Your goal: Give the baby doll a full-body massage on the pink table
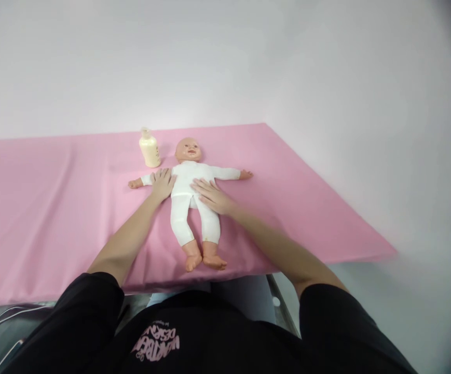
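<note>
A baby doll point(188, 179) in a white one-piece suit lies on its back on a pink sheet point(54, 208), arms spread, feet toward me. My left hand point(162, 184) lies flat against the doll's side near its outstretched arm. My right hand point(210, 196) rests flat on the doll's belly and hip on the other side. Neither hand grips anything. A cream lotion bottle point(149, 148) stands upright just left of the doll's head.
The pink sheet covers a table that ends at the right edge point(326, 187) and at the near edge by my body. A plain white wall stands behind. Dark equipment and cables point(11, 322) sit low at the left.
</note>
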The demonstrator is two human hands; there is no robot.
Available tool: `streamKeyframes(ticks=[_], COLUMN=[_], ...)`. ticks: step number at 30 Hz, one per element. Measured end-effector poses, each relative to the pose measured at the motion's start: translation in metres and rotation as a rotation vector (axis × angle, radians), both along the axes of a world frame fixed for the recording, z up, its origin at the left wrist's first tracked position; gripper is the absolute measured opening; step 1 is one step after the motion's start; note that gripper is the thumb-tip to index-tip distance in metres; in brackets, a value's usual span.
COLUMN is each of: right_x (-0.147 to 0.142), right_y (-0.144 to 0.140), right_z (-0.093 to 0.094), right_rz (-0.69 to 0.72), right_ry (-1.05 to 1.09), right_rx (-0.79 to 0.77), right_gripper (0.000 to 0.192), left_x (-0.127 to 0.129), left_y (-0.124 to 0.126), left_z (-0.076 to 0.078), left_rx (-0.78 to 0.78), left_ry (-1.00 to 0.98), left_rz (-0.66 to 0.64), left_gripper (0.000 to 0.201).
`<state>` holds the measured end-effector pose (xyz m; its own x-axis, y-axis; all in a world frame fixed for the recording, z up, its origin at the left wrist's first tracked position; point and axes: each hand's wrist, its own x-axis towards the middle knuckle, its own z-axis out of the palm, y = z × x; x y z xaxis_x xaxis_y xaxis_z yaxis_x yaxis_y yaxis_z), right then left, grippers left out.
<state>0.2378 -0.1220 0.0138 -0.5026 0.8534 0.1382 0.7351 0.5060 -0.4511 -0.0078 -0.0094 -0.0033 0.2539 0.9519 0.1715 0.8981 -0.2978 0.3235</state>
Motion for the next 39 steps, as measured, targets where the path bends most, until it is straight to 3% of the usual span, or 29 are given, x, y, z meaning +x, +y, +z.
streamKeyframes(ticks=[5,10,16,20,23,28,33,39], right_x=[-0.015,-0.015,0.007,0.025,0.040,0.058,0.070,0.080], right_y=[0.052,0.086,0.100,0.100,0.099,0.097,0.095,0.090], right_z=[-0.003,-0.017,-0.030,-0.033,-0.037,-0.041,-0.038,-0.034], right_rz=[-0.207,-0.399,-0.483,-0.569,-0.654,-0.757,-0.840,-0.888], right_ry=[0.002,0.143,0.195,0.060,-0.029,-0.095,-0.092,-0.068], right_rx=[0.078,0.090,0.166,0.234,0.280,0.294,0.256,0.201], right_gripper=[0.058,0.058,0.052,0.047,0.044,0.046,0.045,0.044], left_x=[0.019,0.028,0.025,0.026,0.025,0.010,-0.015,-0.043], left_y=[-0.011,-0.027,-0.038,-0.041,-0.038,-0.019,0.003,0.013], left_z=[0.008,0.020,0.031,0.031,0.028,0.017,0.005,0.003], left_rx=[-0.087,-0.082,-0.043,-0.047,-0.063,-0.042,0.092,0.170], left_ry=[-0.071,0.001,0.042,0.000,-0.078,-0.142,-0.005,0.088], left_rz=[-0.211,-0.414,-0.683,-0.731,-0.640,-0.371,-0.073,0.229], left_gripper=[0.065,0.065,0.053,0.051,0.052,0.055,0.054,0.047])
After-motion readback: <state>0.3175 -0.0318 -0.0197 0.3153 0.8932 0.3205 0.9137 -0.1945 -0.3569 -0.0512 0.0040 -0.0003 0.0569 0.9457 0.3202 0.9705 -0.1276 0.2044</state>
